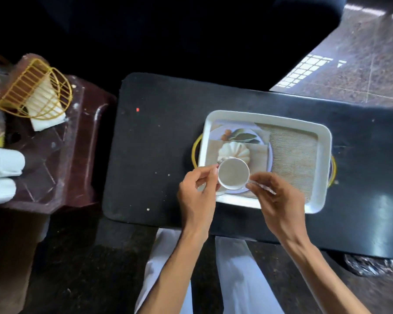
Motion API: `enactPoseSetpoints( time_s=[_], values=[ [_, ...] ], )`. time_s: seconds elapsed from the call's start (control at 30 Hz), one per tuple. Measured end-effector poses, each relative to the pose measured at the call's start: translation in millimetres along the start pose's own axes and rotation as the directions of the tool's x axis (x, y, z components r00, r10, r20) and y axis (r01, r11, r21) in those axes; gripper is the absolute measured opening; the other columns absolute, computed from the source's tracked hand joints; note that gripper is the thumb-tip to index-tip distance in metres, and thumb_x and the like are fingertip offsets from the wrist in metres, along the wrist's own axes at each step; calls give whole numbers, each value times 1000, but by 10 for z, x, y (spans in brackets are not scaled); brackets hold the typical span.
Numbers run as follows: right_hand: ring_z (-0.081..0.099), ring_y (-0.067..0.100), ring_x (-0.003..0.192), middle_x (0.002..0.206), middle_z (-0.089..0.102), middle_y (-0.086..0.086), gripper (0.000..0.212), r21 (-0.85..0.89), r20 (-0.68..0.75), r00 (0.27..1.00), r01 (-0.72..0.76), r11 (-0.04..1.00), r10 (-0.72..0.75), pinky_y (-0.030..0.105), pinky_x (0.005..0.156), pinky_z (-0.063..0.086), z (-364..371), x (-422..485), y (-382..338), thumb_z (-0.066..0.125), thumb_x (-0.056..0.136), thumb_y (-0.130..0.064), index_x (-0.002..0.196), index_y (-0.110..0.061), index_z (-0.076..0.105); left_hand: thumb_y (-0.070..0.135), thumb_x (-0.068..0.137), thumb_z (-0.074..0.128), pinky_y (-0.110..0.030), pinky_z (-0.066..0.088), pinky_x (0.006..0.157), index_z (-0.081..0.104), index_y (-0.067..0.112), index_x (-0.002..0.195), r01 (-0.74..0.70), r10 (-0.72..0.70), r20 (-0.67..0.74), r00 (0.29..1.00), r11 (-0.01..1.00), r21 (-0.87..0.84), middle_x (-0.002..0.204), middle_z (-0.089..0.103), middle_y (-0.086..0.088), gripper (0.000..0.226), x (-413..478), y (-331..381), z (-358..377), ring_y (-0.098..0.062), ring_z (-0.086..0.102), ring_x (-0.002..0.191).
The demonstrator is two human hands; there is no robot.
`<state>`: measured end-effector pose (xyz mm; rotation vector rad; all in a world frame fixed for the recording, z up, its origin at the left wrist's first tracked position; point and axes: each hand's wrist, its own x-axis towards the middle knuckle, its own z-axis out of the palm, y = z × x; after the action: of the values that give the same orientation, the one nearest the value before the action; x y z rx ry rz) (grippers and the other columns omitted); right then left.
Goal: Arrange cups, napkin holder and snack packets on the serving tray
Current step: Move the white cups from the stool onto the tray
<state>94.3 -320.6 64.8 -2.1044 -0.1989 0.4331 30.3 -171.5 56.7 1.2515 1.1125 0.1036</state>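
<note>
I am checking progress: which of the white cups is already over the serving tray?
The cup held by both hands, mouth up, over the tray's near-left corner. The other cups lie on their sides on the brown stool.

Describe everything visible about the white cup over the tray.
The white cup is small and round, seemingly ceramic, seen from above with its mouth facing up and looking empty. It sits upright at the near left part of the serving tray; whether it rests on it is unclear. The left hand touches its left rim, and the right hand pinches its right side, hiding any handle.
</note>
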Motion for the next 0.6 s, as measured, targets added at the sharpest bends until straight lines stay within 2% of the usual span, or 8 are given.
enactPoseSetpoints(
  time_s=[0.13, 0.23, 0.33, 0.43, 0.5, 0.6],
  values=[
    [70, 1, 83, 88, 73, -11, 13, -9, -53, 998, -43, 999, 42, 16, 71, 55, -261, 33, 353, 76, 84, -13, 93, -21, 71, 24, 94, 70, -49, 61, 91, 79, 20, 97, 0, -5, 47, 999, 993, 115, 98, 79, 1, 11, -24, -138, 350, -20, 73, 98],
    [70, 0, 85, 89, 73, -15, 19, 4, -72, 996, -49, 999, 49, 15, 72, 55, -354, 38, 548, 76, 84, -10, 94, -26, 70, 23, 95, 70, -46, 60, 93, 79, 23, 97, -2, -10, 56, 998, 981, 193, 99, 78, 7, 10, -47, -205, 529, -16, 72, 100],
    [69, 0, 85, 90, 73, -16, 19, 29, -71, 996, -59, 998, 61, 14, 73, 54, -407, 46, 706, 75, 84, -9, 94, -25, 71, 24, 94, 70, -38, 60, 93, 78, 26, 96, -24, 15, 34, 999, 967, 253, 97, 76, 16, 8, -82, -229, 668, -10, 71, 98],
    [68, -1, 85, 87, 71, -17, 17, 11, -66, 996, -56, 998, 57, 10, 72, 51, -414, 46, 820, 75, 84, -9, 93, -23, 71, 22, 92, 73, -29, 61, 90, 78, 24, 99, -44, 47, -4, 999, 958, 282, 97, 77, 15, 9, -135, -282, 748, -5, 72, 96],
    [68, -1, 86, 87, 71, -15, 15, -4, -53, 996, -66, 998, 66, 10, 73, 52, -405, 27, 885, 74, 84, -10, 93, -21, 71, 20, 91, 75, -30, 62, 87, 78, 23, 99, -5, 15, -40, 999, 968, 251, 96, 78, 12, 9, -176, -331, 766, -6, 74, 93],
    [68, -2, 87, 86, 71, -13, 14, -4, -40, 997, -72, 997, 72, 10, 75, 52, -403, 11, 976, 75, 83, -8, 93, -17, 72, 12, 93, 71, -32, 63, 84, 77, 18, 94, 108, -103, -104, 989, 993, 45, 89, 80, 1, 9, -220, -377, 743, -13, 78, 86]
  ],
)
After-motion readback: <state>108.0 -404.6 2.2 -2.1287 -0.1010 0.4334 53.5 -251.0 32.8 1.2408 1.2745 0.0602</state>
